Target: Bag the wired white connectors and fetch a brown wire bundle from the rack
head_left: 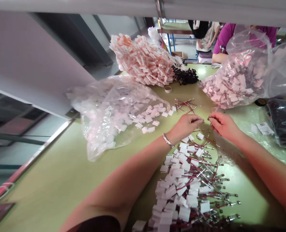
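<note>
My left hand (186, 125), with a silver bangle (168, 140) at the wrist, is closed in a pinch. A tiny metallic bit shows at its fingertips, too small to name. Facing it across a narrow gap, my right hand (223, 126) pinches too, and something small and dark shows at its tips. Below both hands lies a long pile of white connector housings (178, 172) on short red wires with metal terminals (226, 195). Just beyond my left hand are several loose red wires with metal ends (187, 104). Left of them, loose white housings (149, 119) spill from a clear plastic bag (96, 129).
At the back stand a heap of pinkish-white parts (145, 61), black-ended wires (185, 75) and a tape roll (168, 89). A full clear bag (236, 80) and a dark package (284, 122) lie right. A person in a purple sleeve (221, 42) sits opposite. A bar (85, 8) crosses above.
</note>
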A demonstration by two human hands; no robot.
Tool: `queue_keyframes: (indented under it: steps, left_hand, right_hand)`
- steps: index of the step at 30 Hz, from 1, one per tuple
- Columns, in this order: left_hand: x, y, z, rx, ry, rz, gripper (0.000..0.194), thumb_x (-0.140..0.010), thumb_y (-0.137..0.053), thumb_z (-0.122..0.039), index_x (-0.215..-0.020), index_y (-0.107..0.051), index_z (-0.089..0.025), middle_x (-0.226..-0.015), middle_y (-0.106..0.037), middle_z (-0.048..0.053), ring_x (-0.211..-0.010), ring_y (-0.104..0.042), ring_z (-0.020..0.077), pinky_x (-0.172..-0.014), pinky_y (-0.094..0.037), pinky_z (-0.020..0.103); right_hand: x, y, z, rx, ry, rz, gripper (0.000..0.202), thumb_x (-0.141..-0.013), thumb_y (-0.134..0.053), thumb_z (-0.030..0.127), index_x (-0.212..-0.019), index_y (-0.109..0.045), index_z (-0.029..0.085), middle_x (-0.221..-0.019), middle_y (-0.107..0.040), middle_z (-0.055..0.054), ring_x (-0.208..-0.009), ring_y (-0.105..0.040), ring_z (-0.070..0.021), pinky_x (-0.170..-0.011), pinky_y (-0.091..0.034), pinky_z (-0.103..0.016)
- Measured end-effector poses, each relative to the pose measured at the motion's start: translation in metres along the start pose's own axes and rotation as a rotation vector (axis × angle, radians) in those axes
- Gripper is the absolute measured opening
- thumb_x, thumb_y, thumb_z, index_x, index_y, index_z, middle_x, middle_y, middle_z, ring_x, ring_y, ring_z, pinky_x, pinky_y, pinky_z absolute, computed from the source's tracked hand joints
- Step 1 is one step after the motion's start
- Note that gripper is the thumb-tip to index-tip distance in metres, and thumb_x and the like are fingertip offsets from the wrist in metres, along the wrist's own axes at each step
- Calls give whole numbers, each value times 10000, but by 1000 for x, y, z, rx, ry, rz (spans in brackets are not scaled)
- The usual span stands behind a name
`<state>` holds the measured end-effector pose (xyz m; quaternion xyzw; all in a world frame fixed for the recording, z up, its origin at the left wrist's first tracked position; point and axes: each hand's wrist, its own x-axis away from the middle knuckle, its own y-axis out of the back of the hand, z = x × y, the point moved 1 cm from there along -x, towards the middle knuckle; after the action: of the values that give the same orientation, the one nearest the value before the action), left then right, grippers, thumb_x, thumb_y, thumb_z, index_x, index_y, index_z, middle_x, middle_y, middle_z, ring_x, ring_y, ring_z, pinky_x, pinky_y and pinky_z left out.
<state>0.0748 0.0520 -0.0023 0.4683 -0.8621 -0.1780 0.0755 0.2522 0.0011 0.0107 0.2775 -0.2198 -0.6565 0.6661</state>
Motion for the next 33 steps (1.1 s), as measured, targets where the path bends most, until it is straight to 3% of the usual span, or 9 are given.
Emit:
queue_keyframes:
  steps: [5,12,15,18,22,25,27,30,33]
  left_hand:
    - [2,-2,-4,37,19,50,166,-811,-547,-252,-736,-663,-159,-624,-591,-16,-560,-476,80,-541,-392,206]
    - [1,1,2,-87,-63,59,207,-845,-518,-262,-723,-656,-169,-631,-609,-10,-575,-507,92,-564,-403,214]
    - [2,1,7,-325,-246,102,232,-881,-498,-293,-776,-671,-180,-720,-662,11,-658,-559,115,-633,-418,236]
    - [7,0,9,-658,-483,186,252,-922,-447,-281,-884,-681,-196,-780,-676,27,-713,-573,140,-656,-399,262]
    - [8,4,3,-726,-529,218,268,-945,-427,-266,-909,-678,-178,-782,-668,39,-713,-569,146,-655,-400,272]
    - [-7,21,0,-519,-502,276,273,-939,-469,-306,-847,-686,-167,-804,-674,45,-767,-584,145,-739,-439,273]
    - [-25,34,4,-503,-475,211,252,-933,-475,-292,-900,-693,-171,-896,-681,63,-871,-586,165,-824,-442,303]
    - [-53,44,14,-757,-461,85,274,-913,-476,-206,-1115,-661,-199,-1038,-651,93,-1003,-539,215,-898,-405,372]
    - [-73,38,24,-999,-478,169,268,-898,-471,-155,-1071,-674,-185,-985,-622,111,-949,-527,230,-824,-403,357]
  right_hand:
    - [2,-11,2,-47,52,-106,214,-816,-524,330,-810,-662,166,-691,-646,-7,-633,-540,-127,-619,-420,-256]
    - [3,-9,-2,9,123,-54,223,-824,-518,309,-800,-697,178,-716,-667,-19,-662,-558,-138,-650,-426,-269]
    - [4,-6,-1,34,90,59,209,-811,-534,293,-758,-695,172,-707,-662,-22,-656,-553,-137,-628,-418,-265]
    - [7,-5,2,6,-55,201,198,-790,-557,278,-670,-661,160,-586,-596,6,-555,-493,-113,-540,-376,-245]
    - [8,-6,5,-45,-147,167,217,-798,-552,282,-638,-636,163,-535,-547,18,-498,-440,-100,-503,-354,-243]
    - [7,-7,3,58,-21,183,215,-820,-542,288,-695,-674,173,-601,-606,-7,-543,-478,-113,-545,-365,-254]
    - [7,-7,2,181,98,245,227,-841,-527,288,-728,-693,183,-689,-657,-28,-598,-506,-121,-586,-362,-262]
    - [6,0,3,320,150,300,355,-884,-480,382,-659,-673,186,-628,-629,-24,-544,-446,-111,-554,-314,-266]
    - [1,19,-3,445,51,160,481,-895,-436,479,-563,-611,177,-497,-519,-7,-472,-351,-106,-503,-251,-276]
